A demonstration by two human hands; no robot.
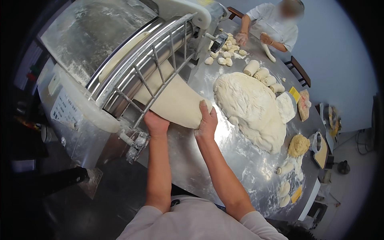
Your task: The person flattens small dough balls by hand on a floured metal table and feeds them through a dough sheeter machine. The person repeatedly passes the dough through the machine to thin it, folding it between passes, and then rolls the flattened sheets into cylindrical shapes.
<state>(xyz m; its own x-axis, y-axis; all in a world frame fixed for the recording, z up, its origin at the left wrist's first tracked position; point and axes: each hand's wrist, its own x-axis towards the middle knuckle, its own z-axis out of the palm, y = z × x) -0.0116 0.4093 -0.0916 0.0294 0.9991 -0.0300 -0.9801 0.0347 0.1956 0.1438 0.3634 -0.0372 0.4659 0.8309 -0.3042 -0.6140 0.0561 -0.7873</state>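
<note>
A flat sheet of dough [177, 103] hangs out of a metal dough sheeter [99, 39], passing beneath its wire guard [156, 72]. With thumb on top, my right hand [207, 120] grips the sheet's free end. My left hand [156, 123] is under the sheet's near edge, close to the guard; its fingers are partly hidden by the dough, so its grip cannot be told. Behind the guard, more dough [123, 57] lies along the rollers. A large mound of dough [249, 105] rests on the floured metal table [210, 168], right of my right hand.
Rolled dough pieces [260, 73] and small dough lumps [228, 48] lie beyond the mound. A co-worker [274, 27] holds a dough strip across the table. Flour [285, 106], a yellowish dough ball [298, 145] and yellow scrapers [296, 194] are at right. The sheeter's floured knob [138, 144] juts out beside my left forearm.
</note>
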